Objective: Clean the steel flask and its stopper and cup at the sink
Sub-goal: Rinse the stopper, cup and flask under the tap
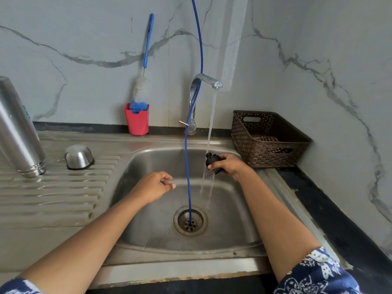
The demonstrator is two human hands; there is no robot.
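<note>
Stopper [213, 163] rinsing seems the step in hand. At frame centre the left hand [154, 185] hangs empty over the sink [231, 225], fingers loosely curled. To its right, the right hand [230, 166] clamps the black stopper under the running stream [211, 124]. Farther left, the cup [79, 157] and flask [19, 132] stand inverted on the drainboard [53, 194], apparently already washed.
</note>
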